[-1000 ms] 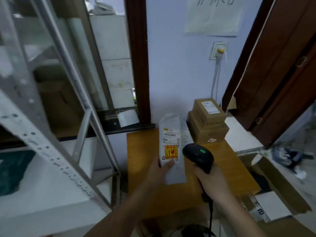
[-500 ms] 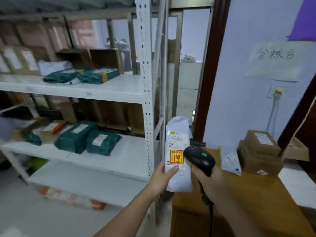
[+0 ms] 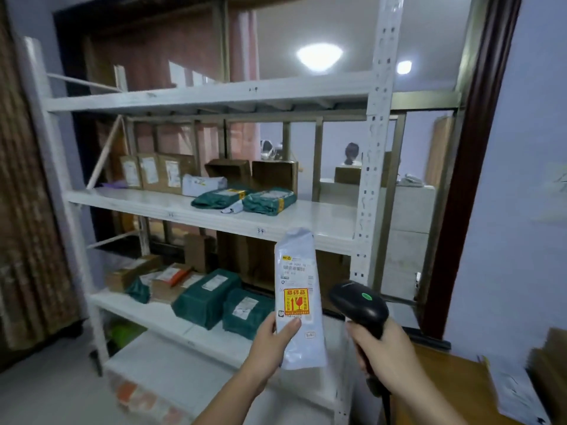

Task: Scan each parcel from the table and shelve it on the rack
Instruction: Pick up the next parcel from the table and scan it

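- In front of the rack (image 3: 214, 93), now filling the view, the bench (image 3: 445, 378) has slid to the right edge.
- Left hand (image 3: 270, 342) fingers pinch the upright white parcel (image 3: 297, 302) with its orange sticker; right hand (image 3: 383, 351) grips the scanner (image 3: 359, 305).

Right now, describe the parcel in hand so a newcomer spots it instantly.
In front of the white rack, the left hand holds a tall white mailer upright beside the black scanner. Unlike the green shelved bags, it has an orange-and-yellow fragile sticker.

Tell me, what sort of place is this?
Most likely a small parcel sorting or pickup room. A white metal rack holds labelled cardboard boxes and green mailer bags. The left hand holds a white parcel with a shipping label, and the right hand grips a barcode scanner.
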